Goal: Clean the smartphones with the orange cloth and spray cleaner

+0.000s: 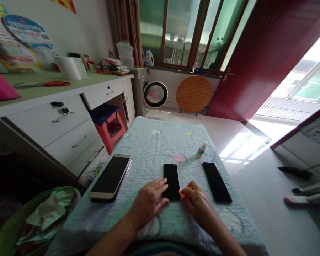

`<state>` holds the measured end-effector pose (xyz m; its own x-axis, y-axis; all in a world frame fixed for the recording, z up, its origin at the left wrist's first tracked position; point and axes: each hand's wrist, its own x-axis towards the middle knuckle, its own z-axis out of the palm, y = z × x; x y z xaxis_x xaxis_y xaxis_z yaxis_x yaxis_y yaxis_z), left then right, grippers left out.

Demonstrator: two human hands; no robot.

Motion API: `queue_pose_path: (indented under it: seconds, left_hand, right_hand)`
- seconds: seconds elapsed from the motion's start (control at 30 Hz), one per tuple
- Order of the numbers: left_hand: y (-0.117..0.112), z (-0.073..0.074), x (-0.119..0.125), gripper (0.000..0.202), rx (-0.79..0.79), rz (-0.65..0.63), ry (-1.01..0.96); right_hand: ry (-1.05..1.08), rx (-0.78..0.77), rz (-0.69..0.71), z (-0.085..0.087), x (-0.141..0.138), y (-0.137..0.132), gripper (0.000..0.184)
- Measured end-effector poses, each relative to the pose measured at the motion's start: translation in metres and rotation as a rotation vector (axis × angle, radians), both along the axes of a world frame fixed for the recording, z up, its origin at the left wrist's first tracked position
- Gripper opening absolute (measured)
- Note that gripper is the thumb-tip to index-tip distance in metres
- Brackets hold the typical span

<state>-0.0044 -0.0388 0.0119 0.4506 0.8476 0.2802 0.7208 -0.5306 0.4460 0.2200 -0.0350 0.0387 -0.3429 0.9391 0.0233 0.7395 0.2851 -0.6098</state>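
Nearest me, my left hand (149,201) lies flat, fingers spread, on the near end of the middle phone (171,179) on the blue cloth (154,149). My right hand (198,202) pinches a small orange piece (182,193) at its near right corner.

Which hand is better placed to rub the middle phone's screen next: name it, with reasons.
Right, probably. The right hand pinches a small orange thing at the near edge of the middle phone; the left hand only rests its fingers on the phone's left side.
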Motion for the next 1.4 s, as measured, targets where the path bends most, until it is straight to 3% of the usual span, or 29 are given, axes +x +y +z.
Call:
queue_pose_path:
  seconds: [0.17,0.3,0.97,1.17,1.4]
  left_hand:
    - [0.0,-0.004,0.0,0.042,0.034,0.004,-0.015]
    - [0.0,-0.004,0.0,0.042,0.036,-0.005,-0.017]
    - [0.001,0.0,-0.003,0.043,-0.029,-0.037,-0.019]
    - [-0.001,0.002,-0.002,0.044,-0.049,-0.025,-0.005]
    - [-0.002,0.002,-0.003,0.043,-0.05,-0.035,-0.011]
  right_hand:
    - [0.021,-0.062,0.035,0.005,0.003,-0.018,0.022]
    - [0.018,-0.056,0.033,0.003,0.003,-0.014,0.022]
    - [-0.236,0.117,-0.123,-0.002,-0.025,0.102,0.021]
    - [-0.183,0.164,-0.145,-0.004,-0.03,0.112,0.023]
    - [-0.367,0.093,-0.032,0.001,-0.037,0.112,0.025]
